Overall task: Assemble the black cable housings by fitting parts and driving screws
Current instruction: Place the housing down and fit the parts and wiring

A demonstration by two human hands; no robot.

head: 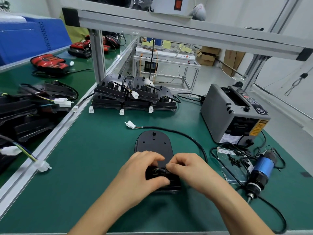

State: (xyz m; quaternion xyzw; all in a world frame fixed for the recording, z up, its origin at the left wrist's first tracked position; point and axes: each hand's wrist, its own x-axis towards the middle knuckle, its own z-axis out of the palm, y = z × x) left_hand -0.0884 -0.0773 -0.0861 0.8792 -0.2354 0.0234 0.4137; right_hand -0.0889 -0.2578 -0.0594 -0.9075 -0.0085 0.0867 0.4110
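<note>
Black housing [153, 146] lies flat on green surface [84, 167], middle, toward near edge, rounded end pointing to far edge. Left hand [140, 173] on its near end, fingers curled and clamped on the housing. Right hand [188, 172] just beside it, fingers pinched together on the cable [186, 135] where it meets the housing. Hands cover the near end, so the detail there is hidden. The cable loops out right and back around the far end to a white connector [130, 124] lying on the surface.

Around:
- Stack of finished housings [135, 97] at far edge, white plugs hanging off the front.
- Grey tape dispenser [232, 114] at right edge.
- Blue electric screwdriver [261, 172] lying near right edge, bit toward near edge, cord trailing.
- Small black screws [234, 160] on a clear sheet between screwdriver and right hand.
- Aluminium post [99, 55] at far-left corner.
- More housings [25, 116] on the neighbouring bench beyond left edge.
</note>
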